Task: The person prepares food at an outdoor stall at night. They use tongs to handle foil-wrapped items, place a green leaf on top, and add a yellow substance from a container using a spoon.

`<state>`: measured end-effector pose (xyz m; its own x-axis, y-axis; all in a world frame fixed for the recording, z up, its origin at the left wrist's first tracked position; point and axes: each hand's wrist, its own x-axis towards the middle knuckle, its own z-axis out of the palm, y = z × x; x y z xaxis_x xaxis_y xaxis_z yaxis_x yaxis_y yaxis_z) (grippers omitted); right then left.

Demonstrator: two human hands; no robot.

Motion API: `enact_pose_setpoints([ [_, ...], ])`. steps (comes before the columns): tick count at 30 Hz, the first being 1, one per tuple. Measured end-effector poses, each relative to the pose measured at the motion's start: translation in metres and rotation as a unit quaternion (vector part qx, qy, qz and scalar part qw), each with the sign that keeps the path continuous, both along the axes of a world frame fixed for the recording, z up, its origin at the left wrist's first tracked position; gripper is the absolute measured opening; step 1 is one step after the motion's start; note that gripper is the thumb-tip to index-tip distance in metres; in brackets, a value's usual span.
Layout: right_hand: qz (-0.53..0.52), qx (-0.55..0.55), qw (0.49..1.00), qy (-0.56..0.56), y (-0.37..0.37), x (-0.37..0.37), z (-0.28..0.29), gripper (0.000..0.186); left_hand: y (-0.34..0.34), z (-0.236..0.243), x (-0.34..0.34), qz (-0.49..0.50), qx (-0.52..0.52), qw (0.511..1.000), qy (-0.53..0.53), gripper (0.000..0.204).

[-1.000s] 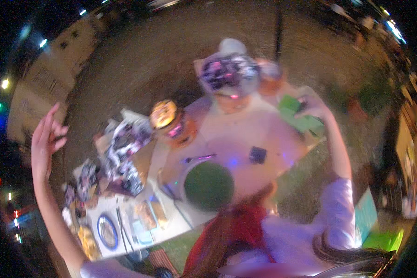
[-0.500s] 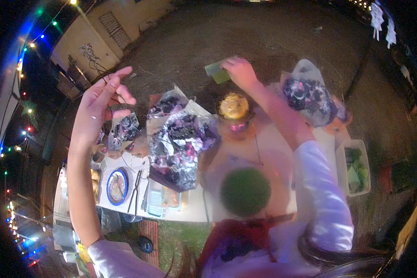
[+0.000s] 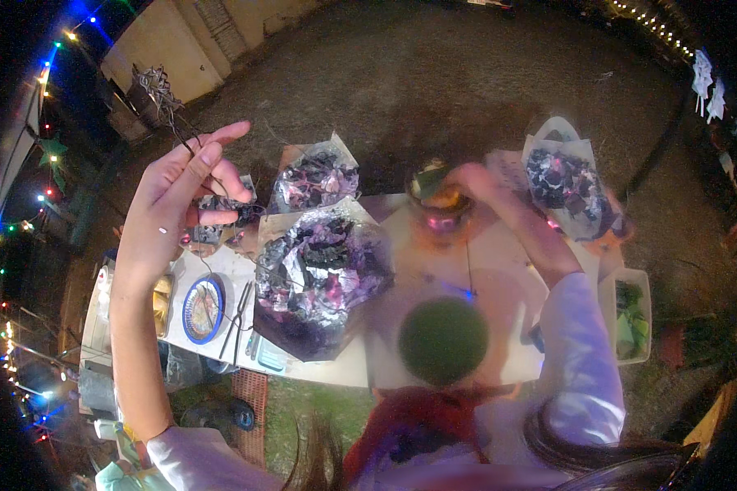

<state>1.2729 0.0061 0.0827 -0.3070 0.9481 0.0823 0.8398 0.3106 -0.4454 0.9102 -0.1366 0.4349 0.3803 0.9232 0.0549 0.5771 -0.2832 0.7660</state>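
Observation:
My left hand is raised at the left, fingers curled around thin dark wires topped by a twisted, curled bunch. Thin wires run down toward the coal trays; where they fasten, I cannot tell. My right hand, blurred, reaches over a glowing round pot, pressing a piece of green leaf at its top. Below my hands, a large foil-lined tray of charcoal spans the table's middle. Smaller charcoal trays stand behind it and at the right.
On the white table are a blue-rimmed round basket, black tongs and a light-blue container. A blurred green disc lies in front. A clear bin of leaf pieces stands at the right.
My right hand has come down and right with the leaf, from behind the pot to its top. The view has shifted slightly; my left hand stays raised on the wires.

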Motion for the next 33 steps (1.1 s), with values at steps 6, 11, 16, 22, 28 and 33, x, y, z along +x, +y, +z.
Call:
enact_pose_setpoints([
  [6,0.047,0.043,0.993,-0.097,-0.009,-0.006,0.015,0.027,-0.006,-0.002,-0.009,0.012,-0.005,1.000,-0.009,0.049],
  [11,-0.082,0.085,0.989,0.093,-0.005,-0.008,0.030,0.033,-0.012,-0.004,-0.024,0.014,0.010,0.999,-0.030,0.049],
  [16,-0.053,-0.098,0.975,0.190,0.012,0.002,0.016,0.043,-0.012,-0.002,-0.021,0.012,0.018,0.999,-0.024,0.050],
  [22,-0.071,0.006,0.996,-0.059,0.009,-0.008,-0.014,0.043,-0.005,0.003,-0.003,-0.003,0.012,1.000,-0.005,0.051],
  [28,-0.136,0.226,0.958,-0.109,-0.025,-0.032,-0.003,0.031,-0.011,0.011,0.002,-0.029,0.031,0.999,-0.024,0.043],
  [33,-0.195,0.290,0.937,0.005,-0.073,-0.045,0.052,0.025,-0.016,0.016,-0.016,-0.088,0.063,0.993,-0.038,0.042],
])
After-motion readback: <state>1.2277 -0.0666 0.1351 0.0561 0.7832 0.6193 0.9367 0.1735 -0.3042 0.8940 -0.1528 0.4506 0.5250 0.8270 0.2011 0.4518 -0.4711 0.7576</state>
